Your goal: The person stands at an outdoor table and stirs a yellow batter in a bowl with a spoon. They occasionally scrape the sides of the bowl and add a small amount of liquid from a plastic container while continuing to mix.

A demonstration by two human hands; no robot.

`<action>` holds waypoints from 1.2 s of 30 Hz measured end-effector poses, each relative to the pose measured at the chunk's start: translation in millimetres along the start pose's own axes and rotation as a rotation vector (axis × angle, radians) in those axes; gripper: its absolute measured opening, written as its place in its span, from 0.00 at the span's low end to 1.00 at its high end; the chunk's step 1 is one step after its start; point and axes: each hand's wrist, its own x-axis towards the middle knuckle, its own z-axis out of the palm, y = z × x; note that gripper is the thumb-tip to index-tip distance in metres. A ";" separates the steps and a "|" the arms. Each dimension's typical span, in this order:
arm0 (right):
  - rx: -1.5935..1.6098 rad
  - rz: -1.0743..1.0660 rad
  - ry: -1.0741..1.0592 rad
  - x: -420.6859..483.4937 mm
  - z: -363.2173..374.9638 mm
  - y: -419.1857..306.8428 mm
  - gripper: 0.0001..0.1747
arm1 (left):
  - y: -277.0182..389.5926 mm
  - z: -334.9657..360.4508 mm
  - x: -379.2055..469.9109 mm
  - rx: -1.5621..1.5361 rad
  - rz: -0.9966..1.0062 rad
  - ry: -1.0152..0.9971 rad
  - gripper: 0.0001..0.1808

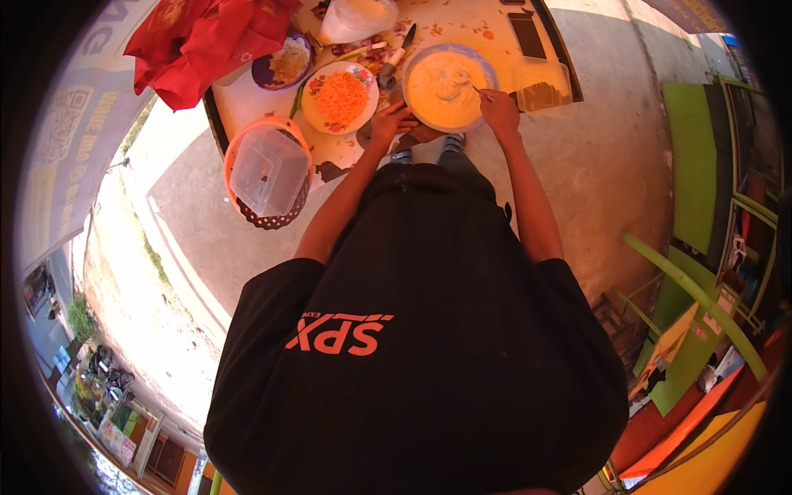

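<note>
A bowl of pale yellow batter (433, 99) stands at the table's near edge in front of me. My right hand (500, 112) grips the handle of a metal spoon (473, 86), whose head is in the batter. At the bowl's left side, my left hand (392, 125) has its fingers against the bowl's rim (403, 86). Just left of that hand, a floral plate (312, 111) holds shredded orange food that looks like carrot (341, 102). Beyond my left hand lies a knife (399, 54) with a pale handle and dark blade, its tip pointing away.
A purple bowl of pale food (263, 74), a red bag (204, 49) and a white plastic bag (359, 21) are farther left. An orange basket holding a clear container (269, 173) sits at the table's left corner. Another clear container (544, 83) is right of the batter.
</note>
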 end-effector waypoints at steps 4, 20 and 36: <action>0.057 -0.039 -0.038 -30.9 9.1 37.8 0.15 | 3.6 1.1 -5.3 -0.014 0.012 -0.015 0.34; 0.019 0.054 0.007 -18.7 -12.5 19.2 0.14 | -0.2 1.0 -3.3 -0.021 0.009 0.007 0.33; -0.029 -0.055 0.097 9.9 13.0 -6.7 0.13 | 1.6 6.5 -2.8 0.005 0.006 0.036 0.26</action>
